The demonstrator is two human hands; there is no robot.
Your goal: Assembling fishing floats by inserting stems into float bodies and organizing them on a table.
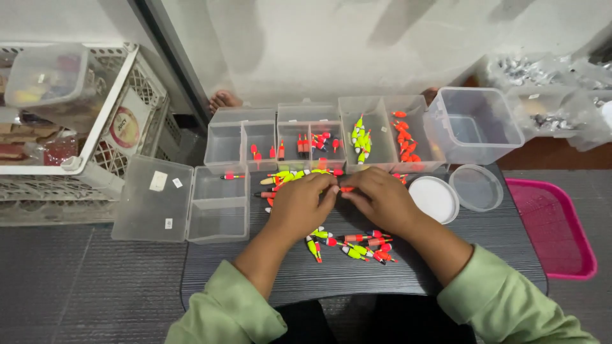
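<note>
Head view, hands: the left hand (298, 205) and the right hand (381, 199) meet fingertip to fingertip over the middle of the dark ribbed tabletop (446, 255); both have fingers curled together, pinching the two ends of a small orange fishing float (346, 189).
Head view, sleeves: pale green fabric sleeves (503, 299) cover both forearms up to the wrists.
Head view, loose pile: a cluster of yellow-green and red fishing floats (357, 245) lies on the tabletop just below the hands, near the person.
Head view, second pile: more yellow and red floats (287, 176) lie just above the left hand, partly hidden by it.
Head view, divided boxes: a row of clear plastic compartment boxes (274, 137) stands behind the hands; the middle ones hold red floats, the next one right holds a few yellow-green floats (360, 140), and the one after that holds small orange floats (405, 141).
Head view, open box: a clear plastic case with its lid folded flat (182, 200) lies left of the hands, touching the row.
Head view, tub: a clear square plastic tub (475, 124) stands at the right end of the row.
Head view, lids: a white round lid (435, 199) and a clear round lid (476, 188) lie side by side right of the right hand.
Head view, right edge: a pink mesh plastic tray (554, 226) sits beside the tabletop.
Head view, left edge: a white lattice plastic crate (121, 102) stands well apart.
</note>
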